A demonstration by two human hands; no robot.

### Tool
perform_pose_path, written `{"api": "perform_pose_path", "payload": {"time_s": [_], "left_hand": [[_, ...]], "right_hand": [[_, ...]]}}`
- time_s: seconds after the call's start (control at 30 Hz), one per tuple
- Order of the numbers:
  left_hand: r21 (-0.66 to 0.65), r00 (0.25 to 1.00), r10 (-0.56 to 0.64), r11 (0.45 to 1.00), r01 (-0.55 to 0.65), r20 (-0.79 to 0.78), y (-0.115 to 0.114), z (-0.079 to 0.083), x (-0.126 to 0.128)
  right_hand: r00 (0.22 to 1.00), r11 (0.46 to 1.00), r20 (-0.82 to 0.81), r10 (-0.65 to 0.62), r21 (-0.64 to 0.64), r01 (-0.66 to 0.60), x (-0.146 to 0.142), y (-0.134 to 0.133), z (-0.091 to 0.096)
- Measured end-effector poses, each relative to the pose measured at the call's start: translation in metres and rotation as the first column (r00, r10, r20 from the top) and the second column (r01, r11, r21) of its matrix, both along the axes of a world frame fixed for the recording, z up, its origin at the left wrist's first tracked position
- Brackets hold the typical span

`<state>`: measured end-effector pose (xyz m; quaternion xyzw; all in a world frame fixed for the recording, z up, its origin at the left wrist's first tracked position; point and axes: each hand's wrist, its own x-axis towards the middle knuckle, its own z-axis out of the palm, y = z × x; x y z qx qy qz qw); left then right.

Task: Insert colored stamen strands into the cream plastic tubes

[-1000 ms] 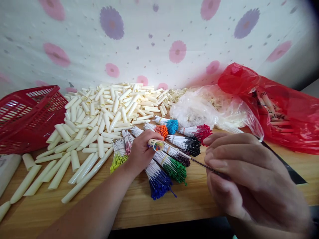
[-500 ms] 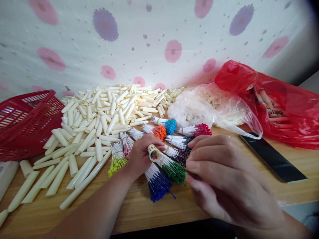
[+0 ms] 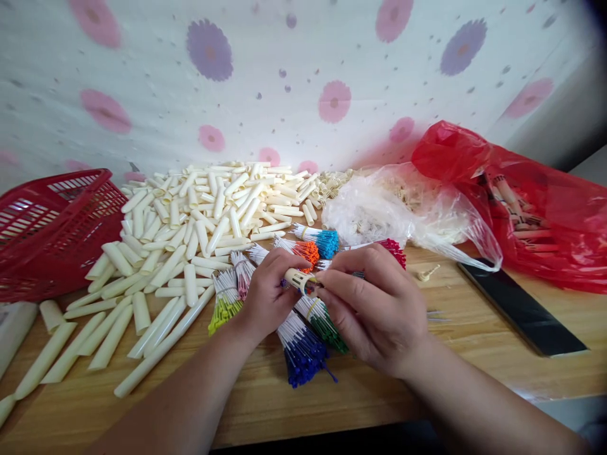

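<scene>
My left hand [image 3: 268, 294] is closed round a short cream plastic tube [image 3: 298, 279], whose open end with coloured tips inside points right. My right hand [image 3: 374, 309] is closed in a pinch at that open end; the thin stick it held earlier is hidden between the fingers. Both hands hover over bundles of thin white sticks with coloured tips fanned on the wooden table [image 3: 474, 341]: blue [image 3: 303, 354], green [image 3: 327, 322], yellow [image 3: 222, 306], orange [image 3: 301, 248], light blue [image 3: 322, 239] and red [image 3: 391, 246].
A large heap of cream tubes [image 3: 199, 215] lies behind and left of my hands, with longer tubes [image 3: 95, 335] at the front left. A red basket [image 3: 52, 227] stands far left. A clear bag [image 3: 403, 208], a red bag [image 3: 535, 202] and a black strip [image 3: 521, 306] lie right.
My right hand moved left from the table's right side and brought the dark-tipped stick to the mouth of the tube in my left hand, which stayed in place.
</scene>
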<state>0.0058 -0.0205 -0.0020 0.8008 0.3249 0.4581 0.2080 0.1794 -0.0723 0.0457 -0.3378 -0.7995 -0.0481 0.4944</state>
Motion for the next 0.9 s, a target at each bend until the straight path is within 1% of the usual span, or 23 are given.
{"api": "perform_pose_path", "payload": {"time_s": [0.1,0.2,0.37,0.47,0.63,0.8,0.9], "left_hand": [[0.032,1.000,-0.001,0.999,0.001,-0.022,0.001,0.000,-0.002],[0.051,0.999,0.002,0.999,0.001,-0.054,0.000,0.002,-0.003],[0.072,0.991,-0.017,0.997,0.027,-0.135,-0.001,0.004,-0.006],[0.095,0.985,0.003,0.995,0.014,-0.173,0.000,0.003,-0.007],[0.157,0.966,0.126,0.983,-0.091,-0.228,0.000,0.002,-0.005],[0.231,0.932,0.269,0.949,-0.213,-0.243,-0.003,0.003,-0.003],[0.261,0.911,0.332,0.927,-0.268,-0.246,-0.003,0.003,-0.004]], "right_hand": [[0.999,1.000,0.033,-0.014,0.018,0.014,0.004,0.000,0.001],[0.999,1.000,0.031,-0.027,0.001,0.027,0.004,0.000,0.001],[0.999,0.995,-0.040,-0.020,-0.097,0.016,0.002,0.004,0.001],[0.999,0.988,-0.049,-0.025,-0.153,0.017,0.002,0.006,0.001],[0.993,0.969,-0.104,-0.049,-0.246,0.022,0.004,0.010,0.000],[0.982,0.942,-0.184,-0.026,-0.335,-0.038,0.004,0.016,-0.003],[0.969,0.922,-0.245,-0.026,-0.381,-0.072,0.001,0.017,-0.005]]}}
